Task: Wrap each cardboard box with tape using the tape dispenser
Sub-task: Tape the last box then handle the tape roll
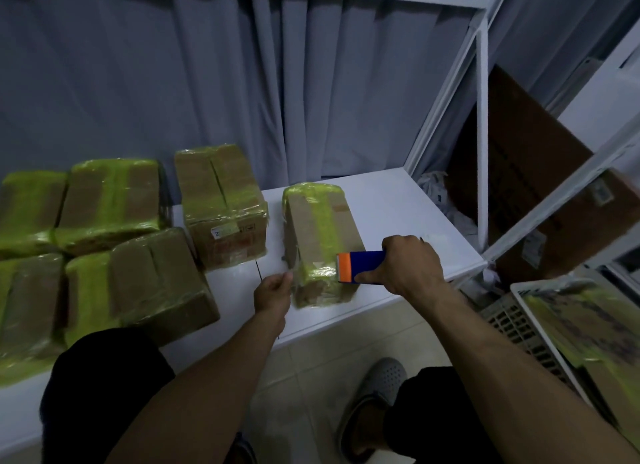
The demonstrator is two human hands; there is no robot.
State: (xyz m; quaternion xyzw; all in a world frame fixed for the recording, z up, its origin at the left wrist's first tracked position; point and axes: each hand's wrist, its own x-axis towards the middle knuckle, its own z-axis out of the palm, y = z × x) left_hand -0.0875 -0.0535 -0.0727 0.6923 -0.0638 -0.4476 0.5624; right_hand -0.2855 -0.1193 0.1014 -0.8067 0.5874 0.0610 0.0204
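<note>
Our right hand (412, 266) grips tape dispenser (360, 266) at box (318, 228) near end | our left hand (272, 292) pinches tape (320, 273) by its left edge | table (415, 203) stretches rightward

I'm holding both forearms stretched forward; my right hand (412, 266) is gripping the tape dispenser (360, 267), thumb lying along it, my left hand (272, 292) is pinching tape (290, 261)

Box (304, 228): brown cardboard, banded with yellow-green tape (325, 221), lying on white table (398, 200) near front edge.
Dispenser (360, 267): blue, orange end, touching box's near right side.
Other boxes (114, 203): five, taped, clustered left.
</note>
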